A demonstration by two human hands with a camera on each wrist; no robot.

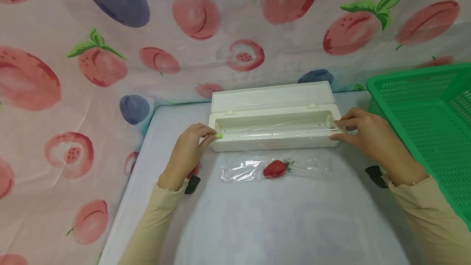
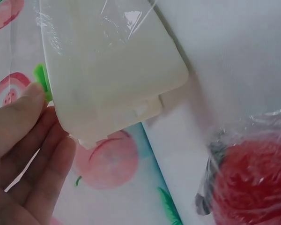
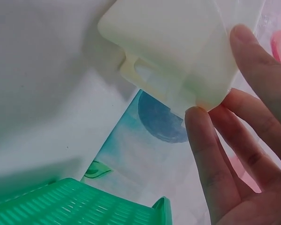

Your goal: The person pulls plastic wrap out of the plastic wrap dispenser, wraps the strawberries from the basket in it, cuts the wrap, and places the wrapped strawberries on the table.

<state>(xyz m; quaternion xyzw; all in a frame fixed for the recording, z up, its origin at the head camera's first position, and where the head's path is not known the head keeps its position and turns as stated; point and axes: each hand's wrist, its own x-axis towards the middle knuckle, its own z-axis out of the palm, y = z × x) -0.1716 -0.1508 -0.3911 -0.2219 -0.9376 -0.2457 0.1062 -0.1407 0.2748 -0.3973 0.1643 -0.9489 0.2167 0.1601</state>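
A white cling film dispenser (image 1: pixel 272 144) stands across the far part of the table, its lid (image 1: pixel 272 96) raised at the back. Clear film lies over its front edge. My left hand (image 1: pixel 185 150) grips the left end; its thumb rests on the green slide cutter (image 2: pixel 41 80) and its fingers curl at the end corner. At the right end, my right hand (image 1: pixel 368 136) holds the box between thumb and fingers. Just in front, a strawberry (image 1: pixel 275 169) with green leaves lies on a strip of clear film (image 1: pixel 243 171).
Another red item in clear wrap (image 2: pixel 253 183) lies beside the left wrist, partly hidden by it in the head view. A green plastic basket (image 1: pixel 401 134) stands to the right, close to the right forearm. Fruit-printed cloth (image 1: pixel 206 64) hangs behind and left of the table (image 1: pixel 279 224).
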